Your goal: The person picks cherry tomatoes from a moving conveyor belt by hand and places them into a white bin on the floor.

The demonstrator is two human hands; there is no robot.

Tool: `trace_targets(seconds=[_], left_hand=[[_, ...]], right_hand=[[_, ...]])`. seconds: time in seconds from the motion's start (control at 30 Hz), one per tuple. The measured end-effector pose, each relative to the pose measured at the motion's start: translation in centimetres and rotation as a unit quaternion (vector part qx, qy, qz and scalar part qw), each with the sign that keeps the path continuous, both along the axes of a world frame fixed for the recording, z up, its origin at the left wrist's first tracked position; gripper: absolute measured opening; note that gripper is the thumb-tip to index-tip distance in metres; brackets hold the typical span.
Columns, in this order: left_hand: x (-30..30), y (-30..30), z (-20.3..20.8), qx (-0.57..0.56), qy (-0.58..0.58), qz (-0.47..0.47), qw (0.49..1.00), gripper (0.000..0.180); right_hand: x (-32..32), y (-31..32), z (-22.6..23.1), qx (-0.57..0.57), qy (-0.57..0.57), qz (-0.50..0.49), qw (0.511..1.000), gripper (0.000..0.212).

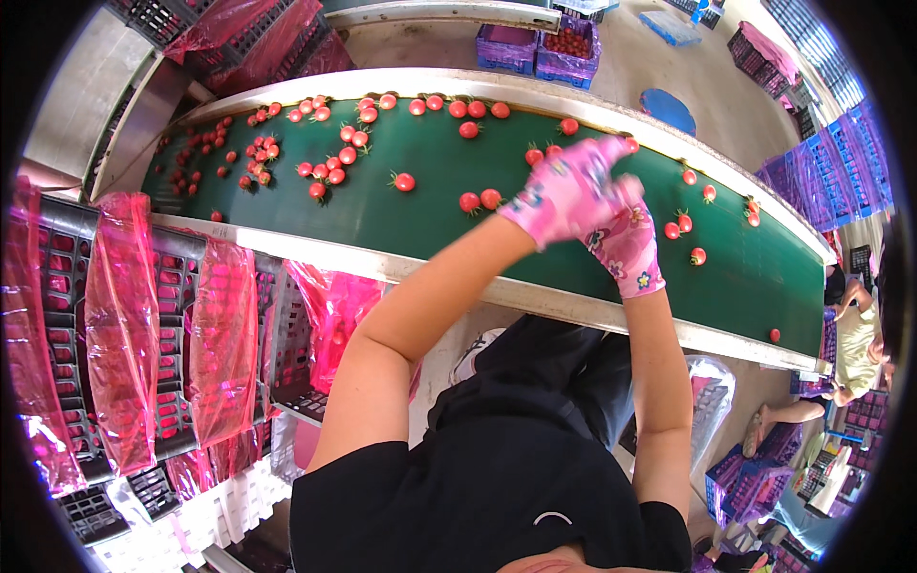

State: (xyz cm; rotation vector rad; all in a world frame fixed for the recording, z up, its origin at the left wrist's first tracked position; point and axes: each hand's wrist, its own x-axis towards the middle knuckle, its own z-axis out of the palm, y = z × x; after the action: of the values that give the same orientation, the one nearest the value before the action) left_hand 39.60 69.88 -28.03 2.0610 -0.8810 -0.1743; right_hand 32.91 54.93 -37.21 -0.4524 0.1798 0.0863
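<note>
Both my hands wear pink gloves with a flower print and meet above the green conveyor belt point(411, 229). My left hand point(568, 196) reaches across to the right, its fingers stretched out and slightly blurred. Just at its fingertips is a red tomato point(630, 145) by the belt's far edge. My right hand point(630, 239) comes up close beside it, overlapping it in the view; its fingers are mostly hidden. Two tomatoes point(479, 201) lie left of my left wrist. More small red tomatoes with green stems point(697, 256) rest on the belt right of my hands.
Many tomatoes point(349, 155) are scattered over the belt's left half. White rails point(382, 263) border it. Black crates point(172, 334) with pink plastic film stand at the left. Blue crates point(568, 72), one holding tomatoes, sit beyond the belt. Another person point(860, 349) is at the far right.
</note>
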Motion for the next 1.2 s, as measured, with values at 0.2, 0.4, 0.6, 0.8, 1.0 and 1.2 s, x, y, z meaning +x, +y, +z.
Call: trace_targets(seconds=[0.2,0.4,0.6,0.8,1.0,1.2], left_hand=[[13.9,4.8,-5.0,0.305,-0.078,0.271,0.910,0.048],[17.4,4.2,-8.6,0.284,-0.103,0.287,0.909,0.038],[7.0,1.7,-2.0,-0.008,-0.020,-0.015,1.000,0.030],[6.0,3.3,-1.4,-0.017,-0.153,0.030,0.988,0.035],[21.4,17.3,-8.8,0.320,-0.180,0.314,0.876,0.049],[21.7,17.0,-8.7,0.335,-0.089,0.213,0.913,0.055]], right_hand=[[0.7,1.3,2.4,0.020,0.074,-0.037,0.996,0.037],[1.5,1.1,1.2,0.032,0.069,-0.020,0.997,0.037],[1.5,5.0,4.6,-0.056,0.081,-0.042,0.994,0.060],[1.5,4.6,3.0,0.049,0.002,-0.064,0.997,0.050],[2.1,4.9,3.5,0.109,0.003,-0.056,0.992,0.046],[1.9,3.6,3.1,0.091,0.015,-0.076,0.993,0.046]])
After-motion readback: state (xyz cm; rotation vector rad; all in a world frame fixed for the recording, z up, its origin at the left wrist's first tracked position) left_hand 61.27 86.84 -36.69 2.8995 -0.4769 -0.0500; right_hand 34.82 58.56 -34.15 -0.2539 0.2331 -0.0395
